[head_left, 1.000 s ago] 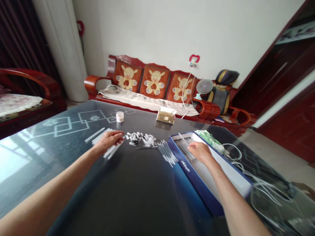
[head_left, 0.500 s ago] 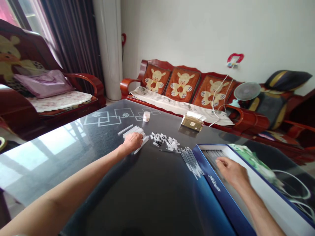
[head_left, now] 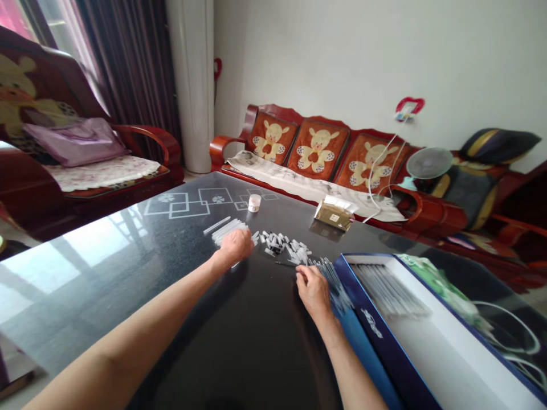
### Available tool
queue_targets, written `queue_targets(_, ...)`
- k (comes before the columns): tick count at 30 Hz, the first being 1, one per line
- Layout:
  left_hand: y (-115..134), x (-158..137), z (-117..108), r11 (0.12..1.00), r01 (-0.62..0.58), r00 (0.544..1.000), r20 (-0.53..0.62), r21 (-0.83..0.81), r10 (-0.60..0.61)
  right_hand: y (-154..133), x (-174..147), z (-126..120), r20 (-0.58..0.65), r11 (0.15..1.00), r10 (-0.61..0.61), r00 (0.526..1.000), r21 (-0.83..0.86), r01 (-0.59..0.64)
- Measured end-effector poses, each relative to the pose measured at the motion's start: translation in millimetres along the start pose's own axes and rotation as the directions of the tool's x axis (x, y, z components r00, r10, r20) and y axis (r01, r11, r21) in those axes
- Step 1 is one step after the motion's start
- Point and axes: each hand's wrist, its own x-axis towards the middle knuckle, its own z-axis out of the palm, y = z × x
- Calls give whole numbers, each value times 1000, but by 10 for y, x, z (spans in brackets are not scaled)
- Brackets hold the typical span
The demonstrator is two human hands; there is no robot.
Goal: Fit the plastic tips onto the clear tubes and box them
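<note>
My left hand (head_left: pixel 237 246) is curled over the right end of a row of white pen barrels (head_left: pixel 227 230), its fingers closed on one whose ends poke out on either side. My right hand (head_left: pixel 314 287) has thumb and forefinger pinched at the near end of a thin pen refill (head_left: pixel 284 263) lying on the dark table. Beside that hand, a bunch of refills (head_left: pixel 331 273) leans on the edge of the blue box. Small white and black pen caps (head_left: pixel 285 244) are heaped between the two hands.
At right, the long blue box (head_left: pixel 453 336) holds a row of grey-clear pen pieces (head_left: pixel 387 287). Farther back stand a small white jar (head_left: pixel 254 203) and a gold tissue box (head_left: pixel 333 215). Green plastic packaging (head_left: pixel 440 285) and a white cord (head_left: pixel 530 324) lie beyond the box.
My right hand has come out of the blue box and moved left to the lone refill. My left hand has shifted slightly right over the barrels.
</note>
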Motion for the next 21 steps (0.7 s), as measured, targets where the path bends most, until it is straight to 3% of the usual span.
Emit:
queue_targets(4, 217, -8, 78, 952, -88, 996, -2, -293, 92, -68, 128, 160, -13, 990, -52, 999, -130, 50)
queue_targets(7, 357, -16, 249, 711, -1, 984, 127, -703, 128, -127, 224, 178, 52, 962, -77, 996, -259, 88)
queue_targets(10, 408, -23, 429, 549, 11, 978, 124, -836, 170, -153, 291, 173, 116, 937, -90, 989, -327, 123)
queue_targets(12, 408, -40, 498, 566, -100, 977, 26, -818, 211, -154, 323, 172, 149, 930, -94, 984, -340, 141)
queue_targets(14, 404, -70, 513, 661, -212, 974, -104, -720, 200, -146, 351, 164, 157, 933, -91, 983, -332, 139)
queue_targets(16, 404, -103, 493, 785, -237, 966, -226, -572, 127, -122, 380, 128, 118, 955, -83, 990, -273, 112)
queue_targets(19, 411, -128, 463, 908, -191, 939, -340, -372, 58, -47, 426, 7, -59, 999, 11, 998, -36, -13)
queue_targets(21, 423, -114, 470, 928, -235, 921, -371, -288, 118, 13, 443, -94, -161, 958, 205, 965, 236, -164)
